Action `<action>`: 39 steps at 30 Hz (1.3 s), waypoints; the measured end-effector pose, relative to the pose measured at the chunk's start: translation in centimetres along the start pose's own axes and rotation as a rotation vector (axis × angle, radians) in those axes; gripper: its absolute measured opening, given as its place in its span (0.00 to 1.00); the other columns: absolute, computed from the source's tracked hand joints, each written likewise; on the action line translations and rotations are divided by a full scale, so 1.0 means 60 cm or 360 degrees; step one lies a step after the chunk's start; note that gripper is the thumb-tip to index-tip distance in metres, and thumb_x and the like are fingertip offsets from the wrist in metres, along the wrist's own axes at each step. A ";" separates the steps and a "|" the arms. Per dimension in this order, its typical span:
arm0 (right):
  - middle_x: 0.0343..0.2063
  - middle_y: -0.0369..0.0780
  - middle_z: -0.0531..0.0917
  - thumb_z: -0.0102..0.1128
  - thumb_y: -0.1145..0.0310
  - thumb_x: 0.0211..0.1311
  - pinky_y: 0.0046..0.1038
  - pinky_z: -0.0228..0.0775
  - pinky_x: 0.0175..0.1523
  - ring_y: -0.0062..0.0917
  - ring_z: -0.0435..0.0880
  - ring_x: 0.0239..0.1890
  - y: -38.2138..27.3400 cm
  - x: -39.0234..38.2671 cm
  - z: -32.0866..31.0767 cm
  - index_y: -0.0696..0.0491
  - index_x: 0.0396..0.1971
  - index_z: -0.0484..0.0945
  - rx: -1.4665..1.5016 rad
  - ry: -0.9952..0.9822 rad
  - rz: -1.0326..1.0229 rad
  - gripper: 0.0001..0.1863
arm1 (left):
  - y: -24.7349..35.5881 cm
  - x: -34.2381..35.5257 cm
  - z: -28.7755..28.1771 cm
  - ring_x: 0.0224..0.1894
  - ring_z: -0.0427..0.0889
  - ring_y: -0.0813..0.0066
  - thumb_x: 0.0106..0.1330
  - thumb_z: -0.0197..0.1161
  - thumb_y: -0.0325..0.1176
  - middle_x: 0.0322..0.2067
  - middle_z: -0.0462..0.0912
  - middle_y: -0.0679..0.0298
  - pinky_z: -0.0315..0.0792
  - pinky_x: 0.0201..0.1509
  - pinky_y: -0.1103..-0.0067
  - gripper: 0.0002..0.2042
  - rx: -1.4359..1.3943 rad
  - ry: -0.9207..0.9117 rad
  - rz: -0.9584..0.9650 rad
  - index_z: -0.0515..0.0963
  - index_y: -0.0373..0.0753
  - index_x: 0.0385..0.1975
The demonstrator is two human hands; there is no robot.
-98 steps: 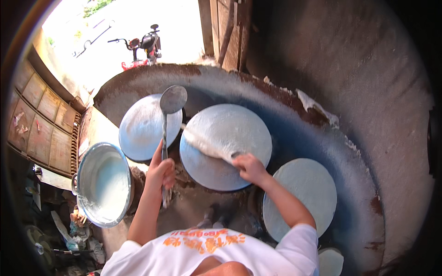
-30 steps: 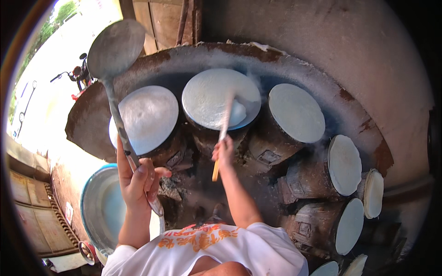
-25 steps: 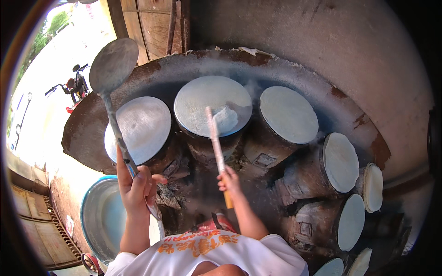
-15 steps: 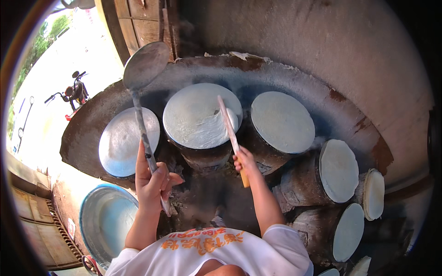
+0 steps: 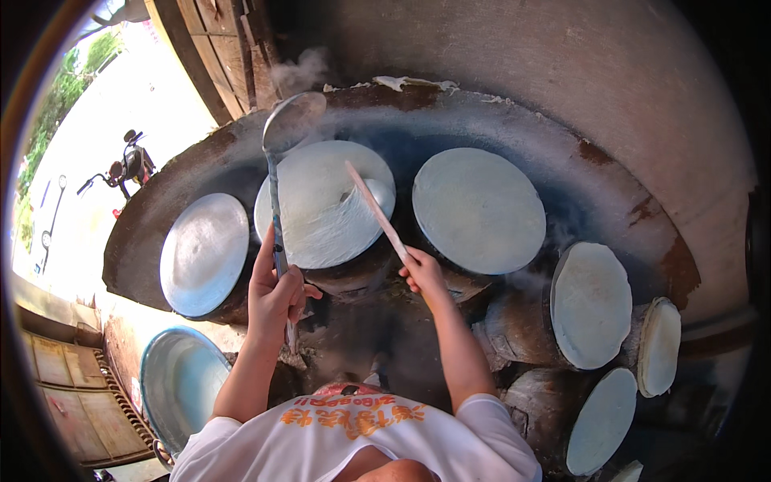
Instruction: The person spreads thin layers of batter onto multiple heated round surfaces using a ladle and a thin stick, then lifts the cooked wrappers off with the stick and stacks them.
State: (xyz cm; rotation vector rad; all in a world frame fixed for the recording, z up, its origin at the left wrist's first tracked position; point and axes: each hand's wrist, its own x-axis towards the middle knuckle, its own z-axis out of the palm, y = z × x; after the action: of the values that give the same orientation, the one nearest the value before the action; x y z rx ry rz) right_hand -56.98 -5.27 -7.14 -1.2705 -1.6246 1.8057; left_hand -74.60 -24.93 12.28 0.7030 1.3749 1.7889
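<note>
My left hand is wrapped round the long handle of a ladle, its forefinger stretched along the shaft. The ladle's round bowl hangs over the far left rim of the middle griddle. A thin white pancake covers that griddle, with folds near its right side. My right hand grips a flat wooden stick. Its tip lies at the folded batter; whether it is under the pancake's edge I cannot tell. A plain round griddle stands to the left, and another covered with a white pancake to the right.
More pancake-covered griddles stand on drum-like stoves at the right, beside a curved metal shield. A large blue-rimmed basin with pale liquid sits at lower left. Steam rises behind. A parked two-wheeler shows outside.
The ladle's bowl has swung right and is now over the middle griddle's far edge. The stick remains at the batter fold, its tip slightly farther left within the shifted view.
</note>
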 end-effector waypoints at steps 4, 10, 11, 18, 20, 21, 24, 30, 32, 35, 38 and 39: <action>0.27 0.50 0.80 0.55 0.67 0.60 0.40 0.72 0.35 0.43 0.80 0.30 -0.033 0.009 0.071 0.48 0.53 0.73 -0.1098 0.0366 -0.0889 0.19 | -0.017 0.032 0.013 0.09 0.60 0.87 0.64 0.46 0.21 0.10 0.60 0.74 0.77 0.29 0.78 0.32 0.0053 0.0003 -0.0057 0.48 0.46 0.69; 0.21 0.49 0.78 0.53 0.67 0.61 0.45 0.70 0.30 0.46 0.79 0.25 0.042 -0.011 0.016 0.47 0.53 0.73 -0.1233 0.0639 -0.0917 0.18 | -0.032 0.096 0.005 0.11 0.59 0.87 0.63 0.47 0.22 0.14 0.60 0.73 0.77 0.27 0.78 0.32 -0.0127 0.0016 -0.0544 0.49 0.48 0.69; 0.21 0.49 0.78 0.53 0.67 0.62 0.44 0.70 0.30 0.46 0.79 0.25 0.043 -0.006 0.030 0.47 0.53 0.73 -0.1246 0.0540 -0.0980 0.18 | -0.045 0.107 0.003 0.12 0.60 0.86 0.63 0.46 0.21 0.16 0.60 0.73 0.75 0.28 0.77 0.33 -0.0243 0.0063 -0.0676 0.49 0.50 0.69; 0.26 0.50 0.80 0.52 0.67 0.62 0.44 0.71 0.33 0.47 0.78 0.29 -0.007 0.025 -0.027 0.47 0.50 0.75 -0.1318 0.0272 -0.0875 0.16 | -0.071 0.143 -0.032 0.12 0.58 0.86 0.66 0.47 0.24 0.16 0.58 0.75 0.67 0.24 0.83 0.25 -0.1183 0.0150 -0.1051 0.61 0.62 0.60; 0.27 0.50 0.80 0.52 0.67 0.62 0.44 0.71 0.34 0.47 0.78 0.29 -0.002 -0.002 -0.034 0.47 0.50 0.75 -0.1395 0.0170 -0.0906 0.16 | -0.083 0.152 -0.031 0.12 0.58 0.86 0.66 0.47 0.24 0.15 0.58 0.75 0.66 0.24 0.84 0.24 -0.1215 0.0164 -0.1044 0.63 0.62 0.59; 0.24 0.48 0.79 0.52 0.66 0.62 0.43 0.71 0.32 0.45 0.78 0.27 0.005 -0.014 -0.032 0.48 0.50 0.74 -0.1284 0.0231 -0.1078 0.16 | -0.085 0.157 -0.034 0.13 0.58 0.86 0.66 0.48 0.24 0.15 0.58 0.75 0.66 0.23 0.84 0.23 -0.1238 0.0196 -0.1047 0.64 0.61 0.57; 0.22 0.45 0.78 0.51 0.66 0.63 0.41 0.71 0.31 0.42 0.79 0.25 0.062 -0.054 -0.002 0.51 0.48 0.75 -0.0789 0.0335 -0.0767 0.15 | -0.096 0.160 -0.025 0.13 0.59 0.87 0.67 0.47 0.24 0.15 0.58 0.75 0.66 0.22 0.85 0.20 -0.1266 0.0241 -0.1047 0.65 0.59 0.54; 0.29 0.46 0.80 0.51 0.71 0.62 0.36 0.70 0.37 0.36 0.79 0.30 0.035 -0.117 0.150 0.56 0.42 0.75 -0.0501 -0.0027 -0.0413 0.10 | -0.209 0.073 -0.001 0.11 0.60 0.86 0.66 0.53 0.33 0.12 0.62 0.74 0.63 0.17 0.87 0.13 -0.1687 0.0512 -0.0868 0.63 0.43 0.18; 0.32 0.47 0.81 0.52 0.72 0.62 0.34 0.71 0.39 0.36 0.81 0.33 0.019 -0.110 0.184 0.56 0.46 0.75 -0.0407 -0.0137 -0.0341 0.13 | -0.188 0.046 -0.044 0.09 0.60 0.84 0.65 0.50 0.30 0.09 0.58 0.73 0.61 0.16 0.87 0.17 -0.2610 0.0116 -0.0998 0.58 0.43 0.12; 0.44 0.48 0.81 0.54 0.76 0.62 0.29 0.71 0.52 0.31 0.81 0.45 0.023 -0.079 0.129 0.62 0.50 0.74 -0.0021 0.0245 -0.0688 0.16 | -0.120 0.007 -0.065 0.08 0.60 0.84 0.67 0.47 0.29 0.11 0.60 0.72 0.62 0.15 0.86 0.16 -0.3042 -0.0113 -0.1026 0.59 0.42 0.14; 0.45 0.47 0.81 0.56 0.74 0.61 0.28 0.71 0.51 0.28 0.81 0.45 0.038 -0.110 0.090 0.61 0.50 0.74 -0.0391 0.0197 -0.0637 0.17 | -0.056 -0.070 -0.127 0.11 0.63 0.81 0.68 0.45 0.30 0.13 0.62 0.70 0.65 0.16 0.83 0.14 -0.2934 -0.0328 -0.0683 0.61 0.42 0.16; 0.44 0.47 0.82 0.59 0.73 0.59 0.27 0.71 0.50 0.26 0.81 0.44 0.047 -0.119 0.082 0.59 0.49 0.76 -0.0429 0.0048 -0.0761 0.17 | -0.038 -0.100 -0.156 0.12 0.63 0.81 0.69 0.44 0.32 0.14 0.61 0.70 0.66 0.15 0.82 0.14 -0.2917 -0.0408 -0.0474 0.62 0.42 0.18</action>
State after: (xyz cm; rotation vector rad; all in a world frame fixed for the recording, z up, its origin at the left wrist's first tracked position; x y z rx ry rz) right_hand -56.59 -14.38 -7.66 -0.8960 -1.9965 1.3068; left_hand -78.13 -34.67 7.72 -0.2972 -0.5578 1.7684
